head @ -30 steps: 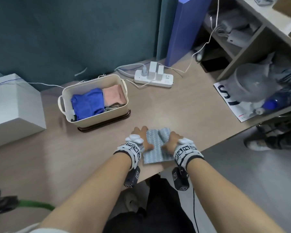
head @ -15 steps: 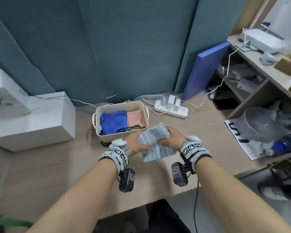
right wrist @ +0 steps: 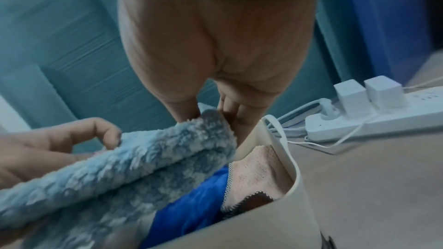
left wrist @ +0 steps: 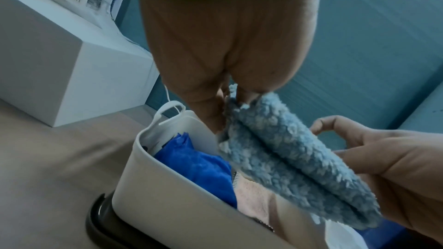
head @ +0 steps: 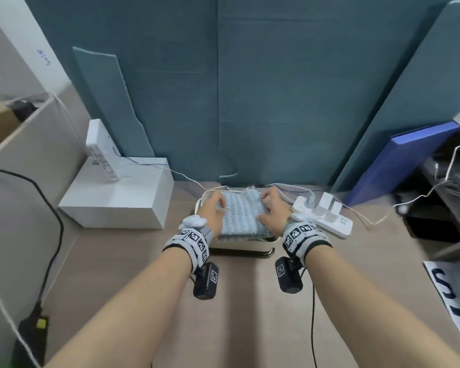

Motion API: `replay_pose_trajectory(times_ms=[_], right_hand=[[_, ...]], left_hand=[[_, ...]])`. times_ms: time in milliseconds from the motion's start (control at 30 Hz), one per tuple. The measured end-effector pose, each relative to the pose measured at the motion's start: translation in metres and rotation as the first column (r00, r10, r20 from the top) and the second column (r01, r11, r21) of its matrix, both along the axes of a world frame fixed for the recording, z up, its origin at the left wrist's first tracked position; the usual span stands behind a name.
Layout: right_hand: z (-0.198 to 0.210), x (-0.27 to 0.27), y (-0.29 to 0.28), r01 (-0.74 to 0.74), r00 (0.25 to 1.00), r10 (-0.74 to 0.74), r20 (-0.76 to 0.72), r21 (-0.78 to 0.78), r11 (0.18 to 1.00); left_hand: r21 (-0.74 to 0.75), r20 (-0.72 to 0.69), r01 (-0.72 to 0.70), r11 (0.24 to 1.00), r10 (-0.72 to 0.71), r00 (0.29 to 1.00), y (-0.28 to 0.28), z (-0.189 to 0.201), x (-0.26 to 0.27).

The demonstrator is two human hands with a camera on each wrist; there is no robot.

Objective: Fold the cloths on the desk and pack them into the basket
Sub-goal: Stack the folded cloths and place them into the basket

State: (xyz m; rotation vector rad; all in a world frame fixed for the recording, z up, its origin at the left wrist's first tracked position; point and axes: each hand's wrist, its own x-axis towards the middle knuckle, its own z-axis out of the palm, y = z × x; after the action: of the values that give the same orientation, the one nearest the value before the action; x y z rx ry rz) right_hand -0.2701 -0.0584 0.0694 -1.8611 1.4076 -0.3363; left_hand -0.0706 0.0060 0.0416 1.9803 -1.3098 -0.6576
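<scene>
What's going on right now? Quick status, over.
Left hand and right hand both pinch the folded light-blue cloth. Cloth held over the basket, not released. Blue cloth and pink cloth already inside.

Teal felt partition panels (head: 263,88) form the far wall, with a loose teal sheet (head: 109,102) leaning against them at the left. The pale wood-grain tabletop (head: 122,274) runs up to the panels. A white box (head: 117,200) sits on it at the far left, carrying a white perforated device (head: 101,152). A white power strip (head: 327,216) with two adapters lies at the far right, beside a leaning blue board (head: 409,155). A beige cabinet (head: 32,155) stands at the left, a black cable (head: 51,208) trailing down its side. Light is soft and even.
</scene>
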Motion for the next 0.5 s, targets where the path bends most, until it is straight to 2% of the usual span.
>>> replay_pose_trajectory(times_ms=[67, 200, 333, 467, 500], right_hand=[[-0.011, 0.007, -0.019, -0.095, 0.985, 0.095, -0.143, 0.005, 0.995], [-0.027, 0.014, -0.049, -0.194, 0.895, 0.188, -0.404, 0.025, 0.981], [-0.022, 0.016, -0.065, -0.35, 0.693, 0.333, -0.64, 0.105, 0.931], [-0.041, 0.008, -0.073, -0.353, 0.643, 0.303, -0.703, 0.078, 0.932], [-0.046, 0.005, -0.075, -0.38, 0.6, 0.302, -0.741, 0.068, 0.922]], left_hand=[[0.045, -0.002, -0.021, 0.999, 0.021, 1.0, -0.015, -0.012, -0.002], [0.181, -0.077, 0.015, 0.983, -0.001, 0.997, -0.038, -0.031, -0.007], [0.257, -0.101, 0.158, 0.953, -0.136, 0.985, -0.049, -0.048, -0.012], [0.33, -0.08, 0.231, 0.915, -0.217, 0.973, -0.054, -0.06, -0.019], [0.337, -0.087, 0.251, 0.907, -0.235, 0.968, -0.057, -0.063, -0.02]])
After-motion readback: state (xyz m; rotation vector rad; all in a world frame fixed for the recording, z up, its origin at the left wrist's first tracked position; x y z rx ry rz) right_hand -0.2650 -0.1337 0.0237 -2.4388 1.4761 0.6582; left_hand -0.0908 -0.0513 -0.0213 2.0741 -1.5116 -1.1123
